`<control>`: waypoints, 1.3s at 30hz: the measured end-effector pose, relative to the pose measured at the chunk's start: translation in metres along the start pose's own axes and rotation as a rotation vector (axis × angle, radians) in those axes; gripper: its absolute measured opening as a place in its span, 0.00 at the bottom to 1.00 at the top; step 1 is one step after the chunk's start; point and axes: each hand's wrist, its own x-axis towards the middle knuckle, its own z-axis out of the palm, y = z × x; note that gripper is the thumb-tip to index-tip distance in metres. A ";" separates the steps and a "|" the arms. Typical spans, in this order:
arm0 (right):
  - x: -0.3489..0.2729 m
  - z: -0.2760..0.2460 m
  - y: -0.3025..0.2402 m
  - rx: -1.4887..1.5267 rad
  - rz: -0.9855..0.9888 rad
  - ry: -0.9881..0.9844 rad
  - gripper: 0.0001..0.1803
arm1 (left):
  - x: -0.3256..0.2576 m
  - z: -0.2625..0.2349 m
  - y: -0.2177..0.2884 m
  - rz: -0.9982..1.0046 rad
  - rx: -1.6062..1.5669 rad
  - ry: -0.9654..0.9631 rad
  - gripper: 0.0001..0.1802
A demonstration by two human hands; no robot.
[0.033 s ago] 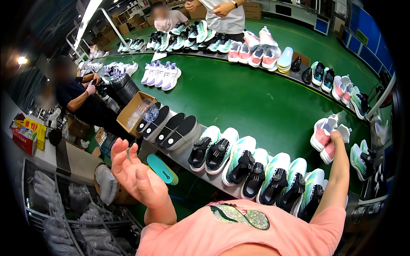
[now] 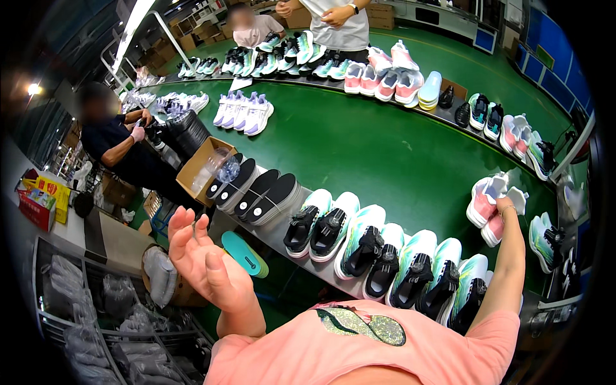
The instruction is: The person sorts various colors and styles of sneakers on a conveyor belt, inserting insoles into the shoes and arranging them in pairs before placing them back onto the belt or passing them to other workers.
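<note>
My left hand [image 2: 215,266] is raised palm up over the near left, its fingers apart and nothing in it. Beneath and beside it lies a stack of teal insoles [image 2: 245,255]. At the right, my stretched right hand [image 2: 507,209] is closed on the collars of a pair of pink and white sneakers [image 2: 487,200] over the green surface. Its fingertips are partly hidden by the shoes. Between my arms, a row of mint, white and black sneakers [image 2: 366,240] stands on the near ledge. Stacks of black insoles [image 2: 273,199] lie left of that row.
A cardboard box [image 2: 196,168] with clear plastic sits past the black insoles. White and purple sneakers [image 2: 244,114] stand on the green surface [image 2: 346,151]. More shoes line the far ledge, including pink sneakers [image 2: 388,83]. Co-workers [image 2: 115,138] stand at the left and far side.
The surroundings sit very slightly farther right in the picture, the mint and black pair at the right edge a little more so. Both my hands keep their poses.
</note>
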 end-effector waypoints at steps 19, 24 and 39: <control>-0.064 -0.016 -0.110 -0.022 -0.123 0.054 0.20 | 0.007 -0.045 -0.021 -0.073 0.019 0.001 0.19; -0.089 -0.016 -0.145 -0.015 -0.135 0.007 0.20 | 0.010 -0.058 -0.024 -0.084 0.030 0.026 0.19; -0.114 -0.020 -0.187 -0.164 -0.238 0.124 0.22 | 0.006 -0.084 -0.037 -0.124 0.014 0.079 0.18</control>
